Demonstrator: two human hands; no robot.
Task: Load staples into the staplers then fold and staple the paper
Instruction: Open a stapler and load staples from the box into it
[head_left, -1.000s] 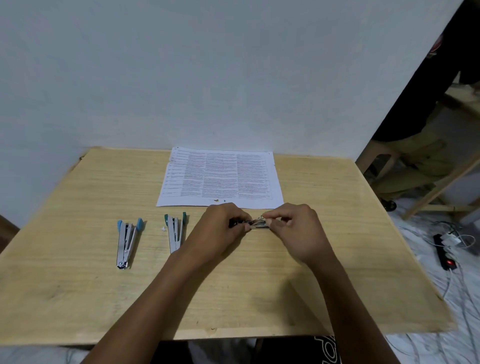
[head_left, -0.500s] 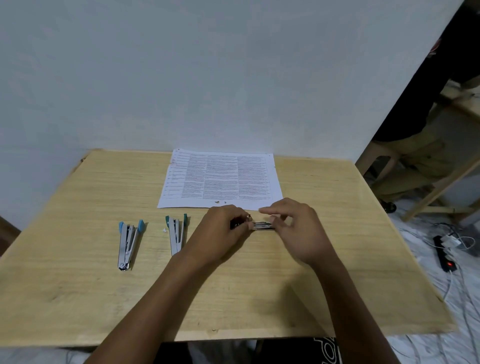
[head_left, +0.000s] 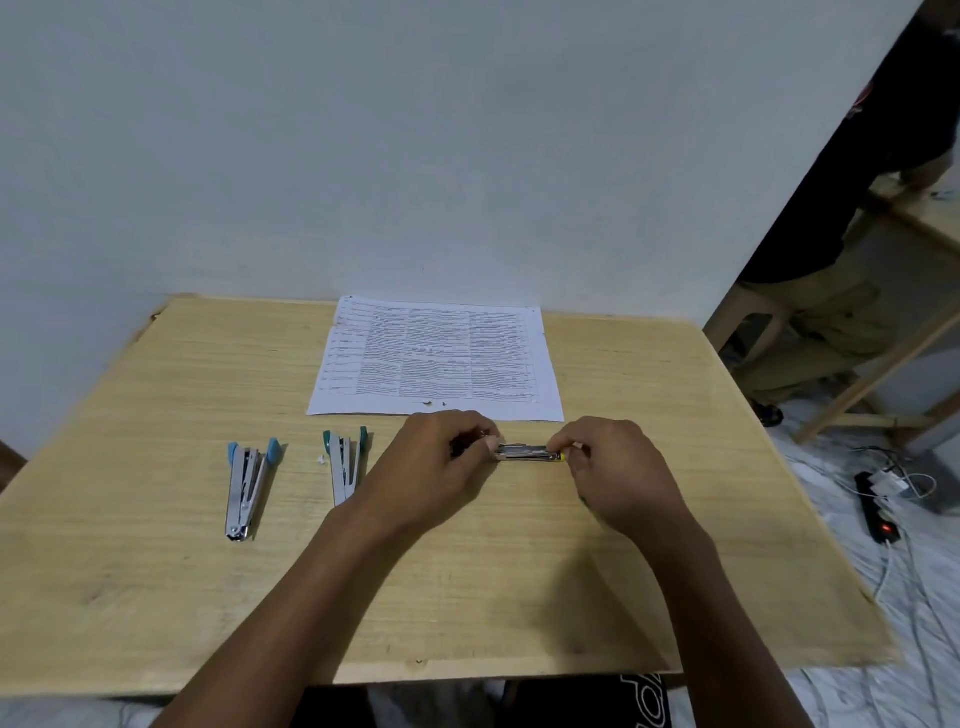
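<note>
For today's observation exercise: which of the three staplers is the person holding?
The yellow-tipped stapler, held at its ends by the left hand and right hand. The light-blue stapler and green stapler lie unheld to its left.

The left hand (head_left: 441, 460) hides part of the held stapler (head_left: 527, 452); print on the paper (head_left: 441, 358) is too small to read.
</note>
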